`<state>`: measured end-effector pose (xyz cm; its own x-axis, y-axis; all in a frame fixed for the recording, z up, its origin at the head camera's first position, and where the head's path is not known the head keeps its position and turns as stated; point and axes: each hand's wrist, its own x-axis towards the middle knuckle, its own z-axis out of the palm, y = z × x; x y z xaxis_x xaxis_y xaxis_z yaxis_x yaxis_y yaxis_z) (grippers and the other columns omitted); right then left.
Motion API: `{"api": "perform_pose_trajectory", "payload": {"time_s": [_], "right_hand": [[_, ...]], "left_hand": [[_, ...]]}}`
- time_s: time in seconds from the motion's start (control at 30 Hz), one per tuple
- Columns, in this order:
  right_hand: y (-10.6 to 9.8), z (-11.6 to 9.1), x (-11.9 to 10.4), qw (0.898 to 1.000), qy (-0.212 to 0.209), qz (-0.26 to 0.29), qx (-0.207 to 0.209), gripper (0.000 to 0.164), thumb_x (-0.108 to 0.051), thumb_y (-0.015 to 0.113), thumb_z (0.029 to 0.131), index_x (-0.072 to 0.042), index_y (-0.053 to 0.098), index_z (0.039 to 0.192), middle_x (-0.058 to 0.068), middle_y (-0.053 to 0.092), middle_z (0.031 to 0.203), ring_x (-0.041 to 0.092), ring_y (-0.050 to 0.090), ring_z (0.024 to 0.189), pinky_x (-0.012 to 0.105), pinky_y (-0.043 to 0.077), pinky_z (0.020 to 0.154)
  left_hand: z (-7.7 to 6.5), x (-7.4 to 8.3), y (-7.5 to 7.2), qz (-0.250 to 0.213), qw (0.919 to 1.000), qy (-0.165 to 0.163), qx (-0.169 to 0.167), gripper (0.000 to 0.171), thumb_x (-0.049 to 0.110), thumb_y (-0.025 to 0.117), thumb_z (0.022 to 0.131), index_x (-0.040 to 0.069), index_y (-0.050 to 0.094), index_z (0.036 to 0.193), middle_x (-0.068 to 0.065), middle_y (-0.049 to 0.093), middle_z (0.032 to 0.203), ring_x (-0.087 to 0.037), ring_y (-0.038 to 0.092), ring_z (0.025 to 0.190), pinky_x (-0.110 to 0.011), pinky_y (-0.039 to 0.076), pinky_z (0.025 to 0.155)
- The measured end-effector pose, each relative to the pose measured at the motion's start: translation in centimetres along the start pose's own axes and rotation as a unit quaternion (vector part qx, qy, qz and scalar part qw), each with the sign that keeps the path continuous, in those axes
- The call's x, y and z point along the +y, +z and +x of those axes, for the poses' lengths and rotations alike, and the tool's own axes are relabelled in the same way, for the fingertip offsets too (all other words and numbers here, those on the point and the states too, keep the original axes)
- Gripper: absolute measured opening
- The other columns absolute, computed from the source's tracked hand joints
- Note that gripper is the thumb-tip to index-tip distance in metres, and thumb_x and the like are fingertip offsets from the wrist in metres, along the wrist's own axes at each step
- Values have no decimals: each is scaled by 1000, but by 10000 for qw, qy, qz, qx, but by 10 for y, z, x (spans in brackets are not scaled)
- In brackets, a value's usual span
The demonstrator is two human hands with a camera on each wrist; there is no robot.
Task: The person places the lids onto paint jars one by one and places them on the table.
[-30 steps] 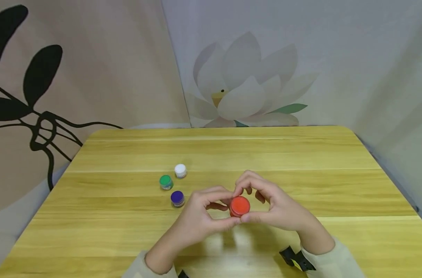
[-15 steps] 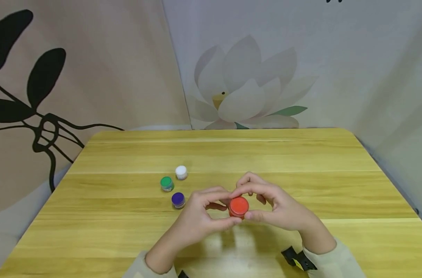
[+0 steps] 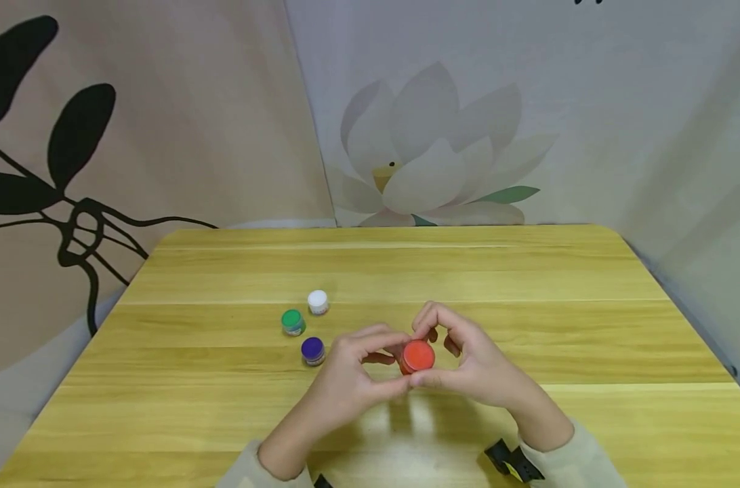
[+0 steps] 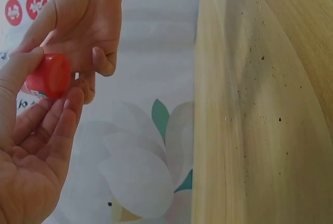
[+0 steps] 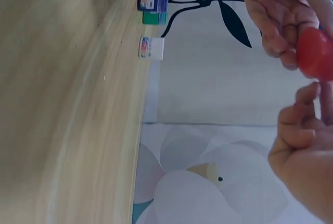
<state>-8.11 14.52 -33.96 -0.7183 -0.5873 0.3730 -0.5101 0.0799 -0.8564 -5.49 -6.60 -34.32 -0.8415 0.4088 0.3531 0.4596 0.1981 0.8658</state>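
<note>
A small paint jar with a red-orange lid (image 3: pixel 419 356) is held above the table between both hands. My left hand (image 3: pixel 352 373) grips its body from the left, thumb in front and fingers behind. From the other side my right hand (image 3: pixel 482 366) pinches round the lid with thumb and index finger, the rest of its fingers curled free. In the left wrist view the red jar (image 4: pixel 53 75) lies sideways between the hands. The right wrist view shows the red lid (image 5: pixel 314 53) close up, part of it cut off by the frame edge.
Left of the hands, three more small jars stand on the wooden table (image 3: pixel 528 271): a white-lidded jar (image 3: pixel 318 303), a green-lidded jar (image 3: pixel 293 322) and a purple-lidded jar (image 3: pixel 313 352). A printed curtain (image 3: pixel 431 135) hangs behind the table.
The right thumb and index finger have shifted round the lid, the thumb moving left along its near side. The right wrist has moved slightly left. The left hand keeps hold of the jar.
</note>
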Motion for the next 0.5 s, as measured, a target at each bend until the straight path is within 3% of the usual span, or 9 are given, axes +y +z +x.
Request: {"api": "perform_pose_trajectory", "payload": {"time_s": [0.17, 0.3, 0.4, 0.5], "right_hand": [[-9, -1, 0, 9992, -190, -130, -326, 43, -13, 82, 80, -19, 59, 116, -1, 54, 102, 14, 43, 91, 32, 30, 53], [-17, -3, 0, 9950, -667, 165, -729, 48, -6, 75, 86, -12, 59, 131, 4, 55, 112, 15, 47, 97, 28, 41, 65], [-19, -3, 1, 9917, -798, 248, -975, 47, 0, 70, 88, -10, 60, 133, 6, 53, 117, 16, 50, 102, 28, 46, 75], [-19, -4, 1, 9912, -813, 69, -1040, 42, -1, 70, 89, -13, 63, 129, 4, 52, 116, 13, 49, 95, 26, 40, 65]], "left_hand": [[1, -1, 0, 67, 9999, 15, -85, 32, 15, 84, 80, 10, 74, 110, -1, 73, 102, -8, 68, 89, -29, 61, 79], [1, 0, -1, 55, 9998, -22, -187, 31, 19, 84, 80, 11, 75, 109, 0, 72, 101, -7, 67, 88, -27, 61, 78], [0, 0, -3, 39, 9995, -74, -297, 32, 20, 84, 81, 12, 75, 110, 0, 72, 99, -7, 67, 88, -27, 61, 77], [0, 1, -4, 47, 9992, -122, -371, 33, 21, 84, 81, 13, 75, 111, 0, 72, 99, -6, 67, 87, -26, 61, 77]]}}
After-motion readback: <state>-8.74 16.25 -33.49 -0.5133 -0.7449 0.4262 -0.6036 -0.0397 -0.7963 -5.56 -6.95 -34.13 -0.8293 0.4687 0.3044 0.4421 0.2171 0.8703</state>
